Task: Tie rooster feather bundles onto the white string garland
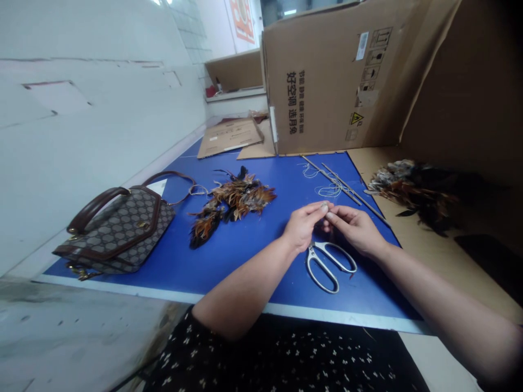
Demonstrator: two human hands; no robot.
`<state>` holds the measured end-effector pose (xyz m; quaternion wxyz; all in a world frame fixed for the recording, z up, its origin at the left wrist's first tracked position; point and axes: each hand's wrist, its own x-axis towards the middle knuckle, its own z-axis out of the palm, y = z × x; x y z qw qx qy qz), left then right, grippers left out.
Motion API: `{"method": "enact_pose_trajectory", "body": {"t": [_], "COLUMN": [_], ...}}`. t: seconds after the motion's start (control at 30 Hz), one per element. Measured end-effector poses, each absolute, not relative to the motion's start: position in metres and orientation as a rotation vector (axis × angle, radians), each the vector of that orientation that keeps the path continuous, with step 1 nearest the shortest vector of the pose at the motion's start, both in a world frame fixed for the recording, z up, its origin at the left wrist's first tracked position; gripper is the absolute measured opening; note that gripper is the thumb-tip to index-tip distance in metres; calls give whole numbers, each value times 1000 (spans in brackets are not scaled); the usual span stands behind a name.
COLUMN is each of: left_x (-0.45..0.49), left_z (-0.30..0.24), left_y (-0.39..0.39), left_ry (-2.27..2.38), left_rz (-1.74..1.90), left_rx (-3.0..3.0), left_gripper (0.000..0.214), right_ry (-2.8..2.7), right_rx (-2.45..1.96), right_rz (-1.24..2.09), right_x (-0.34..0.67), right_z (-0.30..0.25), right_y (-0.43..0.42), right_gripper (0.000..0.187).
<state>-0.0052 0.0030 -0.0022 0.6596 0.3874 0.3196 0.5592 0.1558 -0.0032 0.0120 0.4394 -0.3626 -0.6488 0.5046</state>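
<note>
My left hand (303, 224) and my right hand (356, 228) meet over the blue table (229, 256), fingertips pinched together on something small that I cannot make out. Silver scissors (328, 264) lie on the table just below both hands. A pile of brown, orange and black feathers (229, 206) lies to the left of my left hand. Thin sticks (343, 185) and loose white thread (327, 189) lie just beyond the hands.
A patterned handbag with brown handle (116, 228) sits at the table's left end. A large cardboard box (327, 81) stands at the back. More feathers (417, 190) lie on cardboard at right. Flat cardboard (231, 136) lies behind.
</note>
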Motion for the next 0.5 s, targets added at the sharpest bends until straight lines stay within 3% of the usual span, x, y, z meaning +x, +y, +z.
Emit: {"method": "enact_pose_trajectory", "body": {"t": [0.13, 0.5], "left_x": [-6, -10], "left_z": [2, -1], "left_y": [1, 3], "left_ry": [700, 783], "left_rz": [1252, 1320], "left_rx": [877, 850], "left_gripper": [44, 34], "right_ry": [-1585, -1526], "right_rx": [-912, -950], "right_rz": [1227, 1153], "right_x": [158, 158], "right_z": [15, 14], "right_y": [-4, -1], "right_gripper": [38, 42]}}
